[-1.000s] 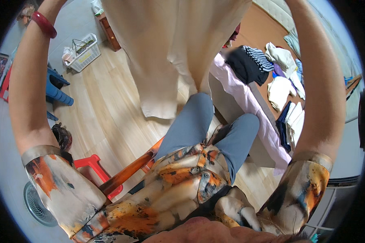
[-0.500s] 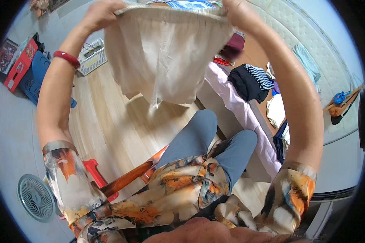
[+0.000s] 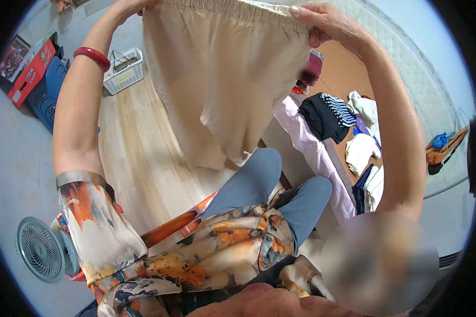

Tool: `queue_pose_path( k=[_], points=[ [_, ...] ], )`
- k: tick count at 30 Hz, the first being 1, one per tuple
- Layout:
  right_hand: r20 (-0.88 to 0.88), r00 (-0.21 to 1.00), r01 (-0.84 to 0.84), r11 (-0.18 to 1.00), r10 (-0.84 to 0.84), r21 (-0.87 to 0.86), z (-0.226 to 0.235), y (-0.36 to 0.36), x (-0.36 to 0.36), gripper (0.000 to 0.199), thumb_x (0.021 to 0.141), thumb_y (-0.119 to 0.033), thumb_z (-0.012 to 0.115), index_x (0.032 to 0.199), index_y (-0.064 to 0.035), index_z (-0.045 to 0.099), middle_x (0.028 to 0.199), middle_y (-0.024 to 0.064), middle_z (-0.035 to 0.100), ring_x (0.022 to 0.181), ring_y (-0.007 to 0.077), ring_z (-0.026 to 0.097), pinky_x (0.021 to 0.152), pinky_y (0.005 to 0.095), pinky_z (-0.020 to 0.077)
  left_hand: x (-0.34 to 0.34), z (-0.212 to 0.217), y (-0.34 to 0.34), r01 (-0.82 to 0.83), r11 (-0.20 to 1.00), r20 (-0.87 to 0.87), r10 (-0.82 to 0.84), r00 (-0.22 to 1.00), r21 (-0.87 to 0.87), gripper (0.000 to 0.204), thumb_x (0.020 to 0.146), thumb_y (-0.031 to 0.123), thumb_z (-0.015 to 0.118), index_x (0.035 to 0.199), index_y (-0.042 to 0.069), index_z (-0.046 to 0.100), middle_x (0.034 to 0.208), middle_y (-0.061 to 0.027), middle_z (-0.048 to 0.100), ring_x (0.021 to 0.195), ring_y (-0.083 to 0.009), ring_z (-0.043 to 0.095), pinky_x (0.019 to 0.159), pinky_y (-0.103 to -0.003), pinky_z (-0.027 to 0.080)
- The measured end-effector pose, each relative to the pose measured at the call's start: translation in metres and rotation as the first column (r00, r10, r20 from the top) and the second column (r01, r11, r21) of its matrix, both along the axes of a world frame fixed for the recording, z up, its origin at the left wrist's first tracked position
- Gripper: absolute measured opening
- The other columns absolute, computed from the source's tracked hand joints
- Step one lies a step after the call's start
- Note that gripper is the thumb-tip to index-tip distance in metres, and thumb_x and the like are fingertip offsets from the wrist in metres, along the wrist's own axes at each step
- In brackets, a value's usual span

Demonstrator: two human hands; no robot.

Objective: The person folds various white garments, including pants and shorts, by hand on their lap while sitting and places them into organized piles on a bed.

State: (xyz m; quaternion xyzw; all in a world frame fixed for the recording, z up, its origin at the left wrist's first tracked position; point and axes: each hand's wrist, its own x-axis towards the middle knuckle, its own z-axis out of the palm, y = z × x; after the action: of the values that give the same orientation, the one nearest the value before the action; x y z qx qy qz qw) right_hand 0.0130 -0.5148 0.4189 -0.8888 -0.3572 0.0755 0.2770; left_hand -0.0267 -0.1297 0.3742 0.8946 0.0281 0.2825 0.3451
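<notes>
Cream shorts [image 3: 222, 90] held aloft by elastic waistband, left hand [image 3: 129, 8] and right hand [image 3: 328, 24] fingers pinched shut at opposite ends, stretching cloth flat above knees; legs hang free.

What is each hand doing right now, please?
Left hand: closed on the cream shorts at the waistband.
Right hand: closed on the same waistband.

Pale wooden floor [image 3: 137, 153] runs below the grip, with a white wire basket [image 3: 122, 71] just left of it. A white fan [image 3: 39, 256] stands far below-left; a bed [image 3: 322, 158] with scattered clothes [image 3: 328, 113] lies lower right.
</notes>
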Motion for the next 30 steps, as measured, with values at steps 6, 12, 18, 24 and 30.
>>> queue_pose_path(
  k=[6,12,18,24,30],
  points=[
    [0.227,0.967,-0.106,0.994,0.112,-0.038,-0.009,0.009,-0.021,0.025,0.082,-0.013,0.067,0.106,-0.0043,0.064,0.083,0.0012,0.064,0.076,0.0098,0.057,0.068,0.0261,0.0502,-0.009,0.0,0.019,-0.016,0.997,0.236,0.034,0.971,-0.077,0.027,0.053,-0.003,0.054,0.078,0.003,0.059,0.069,-0.0029,0.057,0.063,-0.0139,0.055,0.053,-0.028,0.044],
    [0.259,0.774,-0.63,0.665,0.577,0.4,-0.003,0.001,-0.079,0.022,0.075,-0.001,0.071,0.097,0.0029,0.065,0.09,0.0111,0.067,0.083,0.0166,0.063,0.076,0.033,0.0548,-0.045,0.009,0.038,0.524,0.828,0.555,-0.346,0.756,-0.198,0.033,0.057,-0.013,0.048,0.08,0.009,0.055,0.073,0.0004,0.055,0.07,-0.0115,0.054,0.059,-0.022,0.044],
    [0.105,0.89,-0.422,0.715,0.444,0.557,0.015,0.045,-0.058,0.026,0.078,-0.004,0.07,0.103,-0.0022,0.063,0.093,0.0056,0.064,0.087,0.0136,0.06,0.083,0.0283,0.0507,-0.06,0.008,-0.037,0.782,0.506,0.751,-0.338,0.568,-0.363,0.021,0.07,-0.005,0.052,0.086,0.009,0.055,0.076,-0.0004,0.056,0.069,-0.0132,0.055,0.06,-0.024,0.044],
    [0.091,0.853,-0.5,0.753,0.514,0.427,0.023,0.06,-0.04,0.027,0.081,-0.002,0.065,0.108,-0.0031,0.063,0.098,0.003,0.064,0.09,0.012,0.058,0.084,0.0236,0.0466,-0.033,-0.019,-0.076,0.77,0.198,0.672,-0.39,0.63,-0.607,0.02,0.074,0.002,0.053,0.093,0.009,0.056,0.082,-0.0019,0.058,0.073,-0.0139,0.057,0.063,-0.026,0.046],
    [0.058,0.92,-0.364,0.789,0.388,0.495,-0.008,0.031,-0.016,0.024,0.079,0.002,0.065,0.103,-0.003,0.065,0.094,0.0022,0.065,0.086,0.0109,0.059,0.079,0.0252,0.0493,-0.001,-0.075,-0.116,0.639,-0.07,0.586,-0.483,0.65,-0.766,0.021,0.079,0.008,0.054,0.1,0.008,0.057,0.088,-0.0035,0.061,0.078,-0.0147,0.059,0.066,-0.028,0.048]
  ],
)
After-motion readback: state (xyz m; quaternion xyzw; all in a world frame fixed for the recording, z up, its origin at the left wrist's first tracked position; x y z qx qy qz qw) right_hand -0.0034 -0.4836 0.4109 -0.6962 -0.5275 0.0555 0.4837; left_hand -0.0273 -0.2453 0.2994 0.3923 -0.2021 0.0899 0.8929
